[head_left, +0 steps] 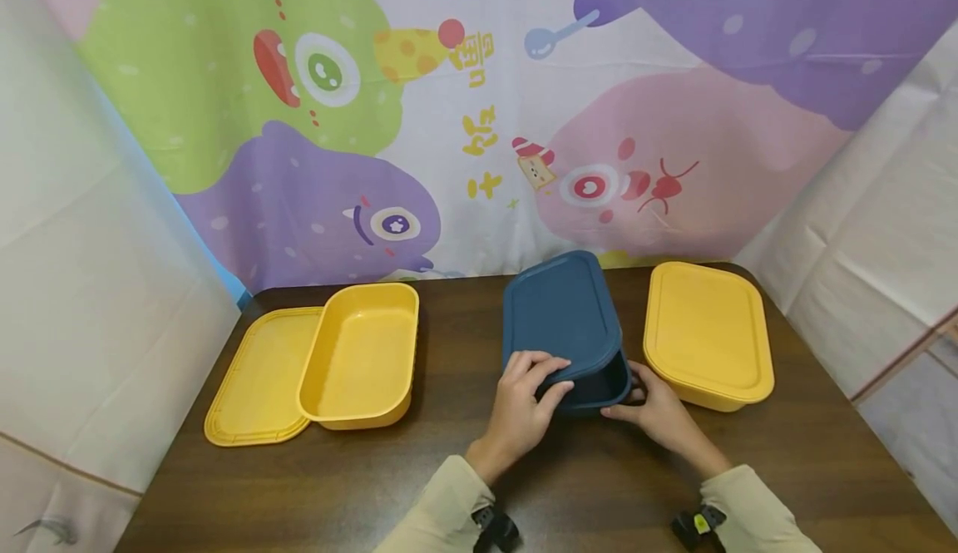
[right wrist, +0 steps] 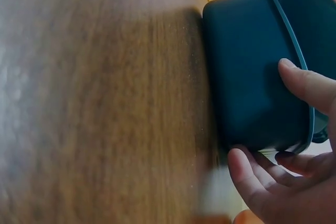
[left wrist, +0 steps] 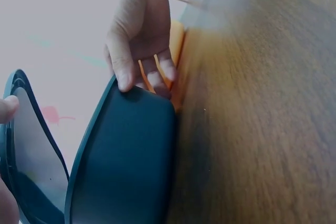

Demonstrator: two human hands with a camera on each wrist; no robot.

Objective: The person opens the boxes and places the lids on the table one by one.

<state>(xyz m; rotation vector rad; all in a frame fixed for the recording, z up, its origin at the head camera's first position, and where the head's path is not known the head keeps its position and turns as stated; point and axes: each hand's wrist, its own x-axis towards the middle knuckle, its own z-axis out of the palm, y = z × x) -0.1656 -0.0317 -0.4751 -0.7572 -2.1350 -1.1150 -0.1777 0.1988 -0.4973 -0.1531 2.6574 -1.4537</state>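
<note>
A dark blue lid (head_left: pixel 561 312) is tilted up at its near end over a matching dark blue food container (right wrist: pixel 241 72). Its near edge is pinched by my left hand (head_left: pixel 520 399), thumb below and fingers on top. A gap shows between lid and container rim at the near side, while the far part of the lid hides the rest of the opening. My right hand (head_left: pixel 662 412) holds the container's near right corner. In the right wrist view its thumb lies on the wall just under the rim, with the other fingers around the corner.
Right of the blue container stands a yellow container with its yellow lid (head_left: pixel 707 328) on. At the left, an uncovered yellow container (head_left: pixel 359 362) partly overlaps a loose yellow lid (head_left: pixel 258 378). A printed curtain (head_left: pixel 486 229) hangs behind the brown wooden table (head_left: pixel 299 495).
</note>
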